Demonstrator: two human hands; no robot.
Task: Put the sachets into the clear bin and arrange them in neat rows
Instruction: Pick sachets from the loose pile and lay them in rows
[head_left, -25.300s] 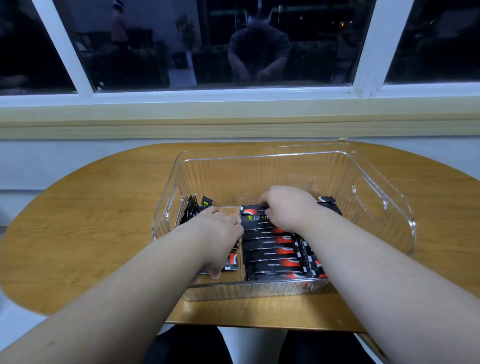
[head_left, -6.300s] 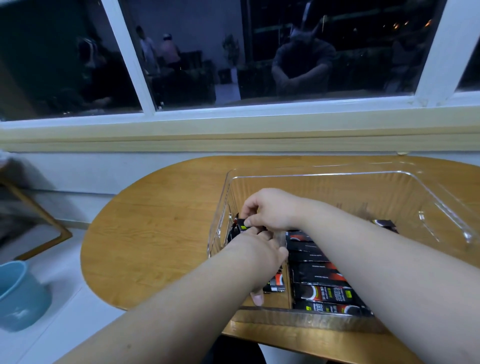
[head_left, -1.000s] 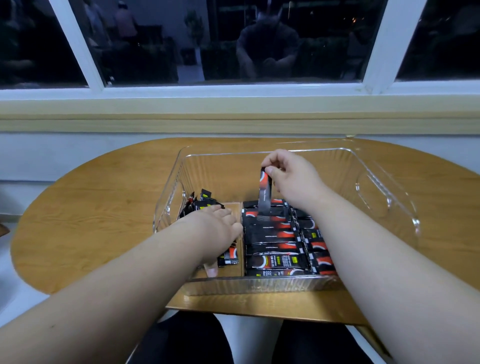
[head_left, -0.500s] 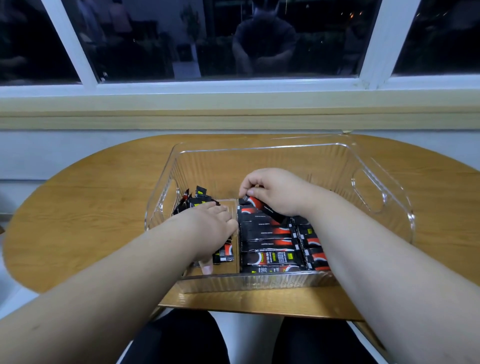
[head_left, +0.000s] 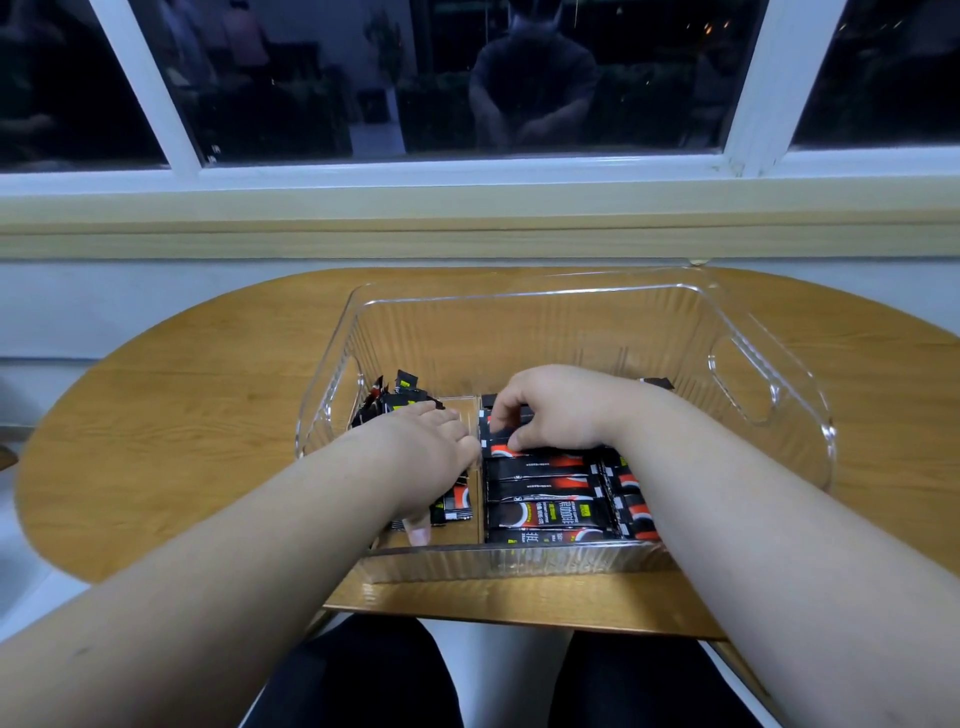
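Observation:
The clear bin (head_left: 769, 384) stands on the wooden table. Inside it, black-and-red sachets lie flat in a row (head_left: 545, 493) near the front wall, each turned sideways. My right hand (head_left: 561, 410) is low at the far end of that row, its fingers curled round the farthest sachet (head_left: 506, 423). At the bin's left, my left hand (head_left: 426, 457) lies flat with straight fingers on a loose heap of sachets (head_left: 395, 400); a few more show under its thumb (head_left: 457, 506).
The oval wooden table (head_left: 182, 415) meets a white wall under a window sill (head_left: 467, 228). The bin's far half shows bare floor. A handle cut-out (head_left: 743, 384) opens the bin's right wall. My dark-clad knees are below the table's near edge.
One second ago my right hand held a sachet upright above the row; it has come down and laid it at the row's far end. My left hand has stayed on the heap.

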